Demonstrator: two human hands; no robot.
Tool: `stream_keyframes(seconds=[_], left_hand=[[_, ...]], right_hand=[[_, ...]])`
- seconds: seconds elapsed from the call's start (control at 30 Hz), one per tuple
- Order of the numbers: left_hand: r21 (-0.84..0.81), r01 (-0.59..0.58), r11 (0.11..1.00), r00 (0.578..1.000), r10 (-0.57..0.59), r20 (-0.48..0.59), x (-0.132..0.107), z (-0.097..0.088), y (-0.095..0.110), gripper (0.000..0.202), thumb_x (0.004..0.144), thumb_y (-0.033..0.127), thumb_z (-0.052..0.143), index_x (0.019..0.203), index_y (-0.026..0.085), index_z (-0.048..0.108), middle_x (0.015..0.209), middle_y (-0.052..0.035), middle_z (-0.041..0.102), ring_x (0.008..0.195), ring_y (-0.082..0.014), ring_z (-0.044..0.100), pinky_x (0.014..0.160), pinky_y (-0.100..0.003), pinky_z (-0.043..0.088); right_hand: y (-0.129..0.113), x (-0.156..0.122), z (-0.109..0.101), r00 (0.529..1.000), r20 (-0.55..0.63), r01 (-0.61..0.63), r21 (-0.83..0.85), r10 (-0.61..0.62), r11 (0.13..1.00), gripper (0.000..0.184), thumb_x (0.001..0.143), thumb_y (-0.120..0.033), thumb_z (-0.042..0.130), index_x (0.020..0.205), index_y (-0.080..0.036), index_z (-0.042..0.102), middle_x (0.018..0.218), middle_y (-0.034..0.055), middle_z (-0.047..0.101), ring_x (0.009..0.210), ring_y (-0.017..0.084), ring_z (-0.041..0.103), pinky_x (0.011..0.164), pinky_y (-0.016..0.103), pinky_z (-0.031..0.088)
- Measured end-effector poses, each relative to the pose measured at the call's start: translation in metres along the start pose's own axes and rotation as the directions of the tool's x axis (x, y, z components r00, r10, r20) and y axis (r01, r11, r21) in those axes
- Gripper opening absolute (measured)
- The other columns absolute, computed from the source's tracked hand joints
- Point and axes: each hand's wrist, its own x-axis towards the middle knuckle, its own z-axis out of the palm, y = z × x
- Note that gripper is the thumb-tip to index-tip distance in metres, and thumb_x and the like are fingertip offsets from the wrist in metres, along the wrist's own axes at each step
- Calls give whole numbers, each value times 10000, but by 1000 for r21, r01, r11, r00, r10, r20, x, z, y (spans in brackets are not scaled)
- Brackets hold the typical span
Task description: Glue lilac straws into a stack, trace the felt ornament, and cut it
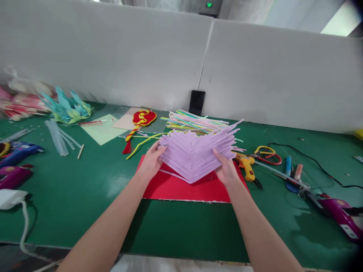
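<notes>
Left hand [151, 160] and right hand [227, 170], partly closed, grip the lilac pipe-cleaner chevron [193, 155] by its sides over the red board [187, 193] (the far-right purple glue gun's [338, 215] label [350, 231] is illegible).

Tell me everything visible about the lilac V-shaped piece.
The lilac V-shaped piece is built of many thin, closely packed strips, perhaps fuzzy stems, angled to a central seam. Its point faces the person; the outer ends are ragged, reaching farthest at upper right. The lowest strip gaps away on the left side. The left hand and right hand hold its two sides, thumbs on top, over the red board. Whether its point touches the board is unclear.
</notes>
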Motion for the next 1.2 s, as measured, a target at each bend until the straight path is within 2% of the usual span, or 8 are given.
stream_keyframes(seconds=[0.27, 0.43, 0.57, 0.7, 0.8, 0.9, 1.03, 1.2], left_hand=[[107, -152, 983, 988, 153, -1, 4, -6, -5, 425, 548, 173, 846, 948, 209, 708, 908, 19, 717, 821, -124, 641, 755, -195, 486], [104, -148, 983, 989, 151, -14, 4, -6, -5, 452, 535, 218, 856, 959, 213, 698, 906, 10, 714, 797, -140, 646, 749, -228, 494], [77, -116, 990, 993, 118, -22, 5, -6, 0, 459, 717, 471, 729, 1094, 222, 651, 979, -35, 711, 865, -171, 664, 784, -278, 510], [75, -96, 993, 995, 96, -5, 6, -6, 0, 522, 810, 615, 563, 1106, 190, 630, 1161, -99, 670, 1103, -218, 613, 956, -343, 461], [109, -85, 990, 996, 85, 1, 3, -2, -3, 462, 779, 554, 647, 1052, 181, 641, 1221, -104, 644, 1173, -228, 575, 1023, -349, 411], [127, -2, 992, 999, -4, 51, -4, 8, -8, 453, 708, 526, 729, 973, 163, 669, 1106, -115, 695, 1059, -251, 644, 981, -381, 456], [119, 185, 975, 965, -204, 167, -21, 26, -20, 489, 559, 452, 848, 892, 120, 713, 941, -158, 732, 910, -308, 694, 870, -448, 540], [31, 190, 981, 977, -192, 94, -32, 35, -36, 383, 600, 274, 843, 941, 160, 711, 1010, -94, 735, 1015, -261, 670, 941, -392, 529]], right_hand=[[1, 2, -5, 1000, -2, -24, -19, 24, 1000, 422, 590, -190, 834, 984, -229, 689, 958, -17, 751, 912, 194, 697, 868, 351, 572], [2, 2, -5, 999, -9, -31, -3, 31, 1000, 400, 597, -183, 828, 971, -218, 691, 968, -11, 749, 935, 198, 693, 911, 372, 558], [-1, 3, -7, 999, -43, -24, 59, 27, 998, 375, 658, -224, 792, 1015, -247, 678, 1008, -36, 741, 998, 170, 676, 945, 339, 539], [-7, 3, -6, 995, -78, 70, 208, -55, 976, 300, 754, -247, 724, 1048, -255, 670, 1075, -41, 725, 1104, 126, 629, 995, 292, 500], [-13, 3, -4, 986, -115, 151, 273, -124, 950, 245, 794, -243, 687, 1038, -251, 673, 1085, -44, 722, 1157, 101, 595, 1027, 271, 471], [-14, 1, -2, 982, -107, 178, 281, -153, 943, 256, 778, -283, 705, 1031, -258, 673, 1107, -42, 714, 1204, 110, 562, 1045, 286, 460], [-7, -4, 4, 993, -31, 120, 229, -117, 966, 307, 744, -345, 739, 1034, -273, 669, 1146, -43, 697, 1232, 135, 542, 1046, 305, 466], [7, -15, 17, 994, 101, 27, 133, -41, 991, 360, 731, -343, 750, 1074, -308, 647, 1151, -52, 690, 1150, 155, 601, 1005, 326, 493]])
